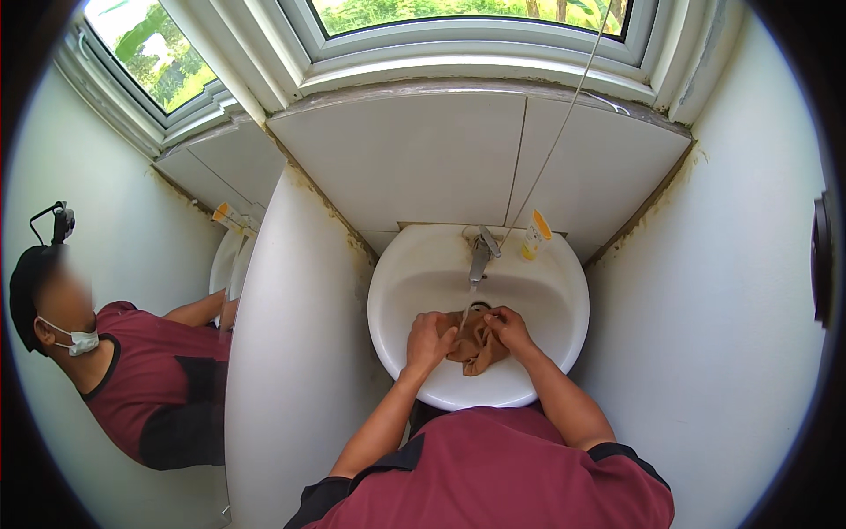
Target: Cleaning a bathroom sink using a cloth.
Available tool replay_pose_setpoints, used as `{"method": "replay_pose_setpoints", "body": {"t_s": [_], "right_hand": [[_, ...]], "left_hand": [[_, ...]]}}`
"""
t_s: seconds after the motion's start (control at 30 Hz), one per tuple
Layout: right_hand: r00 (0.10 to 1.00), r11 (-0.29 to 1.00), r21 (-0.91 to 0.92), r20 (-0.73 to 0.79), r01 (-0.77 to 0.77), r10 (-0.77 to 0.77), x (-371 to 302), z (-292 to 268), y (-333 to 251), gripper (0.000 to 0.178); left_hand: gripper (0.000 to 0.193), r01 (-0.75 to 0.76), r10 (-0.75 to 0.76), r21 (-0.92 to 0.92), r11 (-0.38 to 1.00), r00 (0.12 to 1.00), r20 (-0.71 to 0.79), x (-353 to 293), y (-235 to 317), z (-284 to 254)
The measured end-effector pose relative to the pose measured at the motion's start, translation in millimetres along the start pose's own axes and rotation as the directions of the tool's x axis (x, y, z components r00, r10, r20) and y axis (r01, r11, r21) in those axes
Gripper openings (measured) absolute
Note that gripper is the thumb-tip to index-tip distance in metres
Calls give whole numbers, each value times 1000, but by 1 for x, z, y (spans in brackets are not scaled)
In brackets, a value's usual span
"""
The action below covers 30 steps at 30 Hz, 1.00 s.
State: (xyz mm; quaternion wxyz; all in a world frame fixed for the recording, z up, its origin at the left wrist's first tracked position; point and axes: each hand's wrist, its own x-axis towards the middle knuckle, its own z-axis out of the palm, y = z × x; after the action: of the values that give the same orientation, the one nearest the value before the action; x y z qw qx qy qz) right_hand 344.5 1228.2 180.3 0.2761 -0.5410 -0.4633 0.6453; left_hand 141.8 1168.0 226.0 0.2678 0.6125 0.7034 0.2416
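Observation:
A brown cloth is spread between my hands inside the white washbasin. At its left edge, my left hand is closed on it, the thumb toward the middle. My right hand pinches its upper right side, and the lower part hangs down in folds toward the bowl. From the grey metal tap, a thin stream of water falls onto the cloth. The drain shows partly behind the cloth's upper edge.
On the basin's back right ledge stands a white and yellow tube with an orange end. A thin cord runs from the tap area up past the window. White walls flank the basin; a mirror on the left reflects my upper body.

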Motion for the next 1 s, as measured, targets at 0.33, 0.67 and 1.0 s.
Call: {"method": "replay_pose_setpoints", "body": {"t_s": [0.33,0.67,1.0], "right_hand": [[929,887,-339,304,314,-213,-5,16,6,45],[892,813,-374,117,447,-437,-30,3,-68,17],[819,823,214,134,526,-558,-61,-8,-123,18]], "left_hand": [[36,219,-154,-286,933,960,234,4,-22,28],[32,9,146,-666,746,973,177,11,18,-14],[28,86,-96,-347,934,995,-12,3,-12,9]]}}
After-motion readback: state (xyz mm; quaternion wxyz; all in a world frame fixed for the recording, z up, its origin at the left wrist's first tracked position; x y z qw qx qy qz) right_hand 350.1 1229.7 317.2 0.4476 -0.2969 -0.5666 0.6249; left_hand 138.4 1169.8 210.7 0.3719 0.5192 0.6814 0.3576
